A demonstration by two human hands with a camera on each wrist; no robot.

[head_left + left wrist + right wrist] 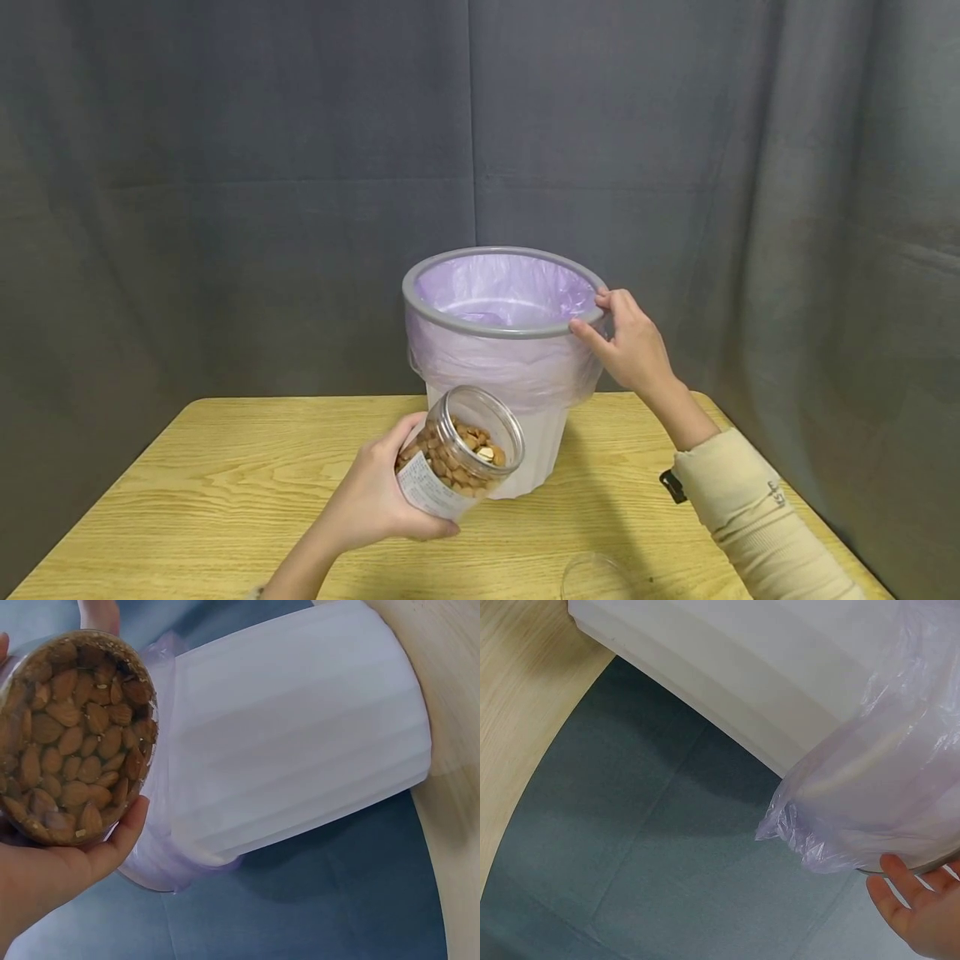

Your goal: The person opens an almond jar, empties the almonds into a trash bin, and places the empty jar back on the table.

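Gripping the jar point(459, 454) of almonds, the left hand point(375, 500) has fingers and thumb curled round the label end, lidless mouth tilted up and toward the bin point(501, 367). The jar sits in the palm, just in front of the bin's white wall, apart from it and lifted off the table point(187, 500). In the left wrist view the nuts point(71, 742) press against the clear base, with the thumb point(120, 836) below it.

The right hand point(630, 342) pinches the grey rim point(450, 321) on its far right, thumb on the outer face and fingertips over the top edge. The purple liner bag point(510, 287) is folded over and hangs loose under those fingers.

Step in hand, as I read it: steadying the bin w/ the right while bringing the jar up to tip. The jar mouth is well below the rim, so the next move calls for lifting it above the rim, then tilting it over the bag while the right hand keeps hold.

Hard to see: a clear round thing point(596, 579) near the right forearm, cut off at the frame bottom, poss. the jar's lid or a glass. The bin's inside bottom is hidden. The right wrist view shows only fingertips point(900, 881) under the bag's bunched edge, so the grip there isn't readable. Label text too small.
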